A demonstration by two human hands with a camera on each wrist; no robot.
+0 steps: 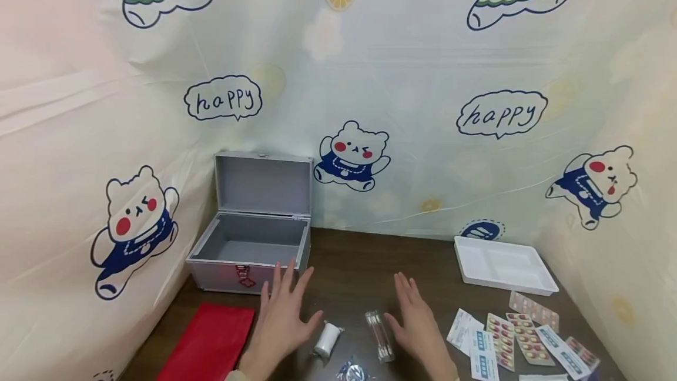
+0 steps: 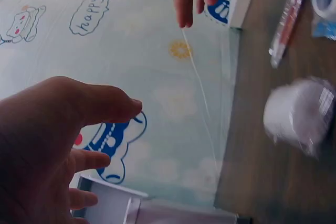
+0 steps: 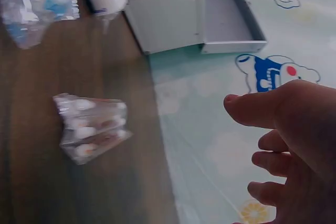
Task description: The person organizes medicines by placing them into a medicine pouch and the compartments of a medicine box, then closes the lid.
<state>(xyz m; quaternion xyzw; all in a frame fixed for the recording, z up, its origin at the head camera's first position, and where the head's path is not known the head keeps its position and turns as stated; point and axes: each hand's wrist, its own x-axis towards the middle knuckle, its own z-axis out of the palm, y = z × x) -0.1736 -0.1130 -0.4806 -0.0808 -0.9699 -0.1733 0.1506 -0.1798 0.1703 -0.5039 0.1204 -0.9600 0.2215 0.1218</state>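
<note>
My left hand [image 1: 282,316] hovers with spread fingers in front of the open silver case [image 1: 219,278], holding nothing. To its right lies a white bandage roll [image 1: 328,340] in clear wrap, seen large in the left wrist view [image 2: 296,114]. My right hand [image 1: 418,328] is held up with straight fingers, also holding nothing. Just left of it is a clear packet of cotton swabs [image 1: 379,337], white tips showing in the right wrist view [image 3: 94,127]. Between the hands, at the bottom edge, a roll of tape [image 1: 353,371] in blue and clear wrap is partly cut off.
A red pouch [image 1: 206,343] lies at the left front. The case's lid [image 1: 264,184] stands up against the patterned curtain [image 1: 412,75]. At the right are a white divided tray [image 1: 508,266], several pill blister packs [image 1: 531,340] and white-and-blue paper packets [image 1: 483,354].
</note>
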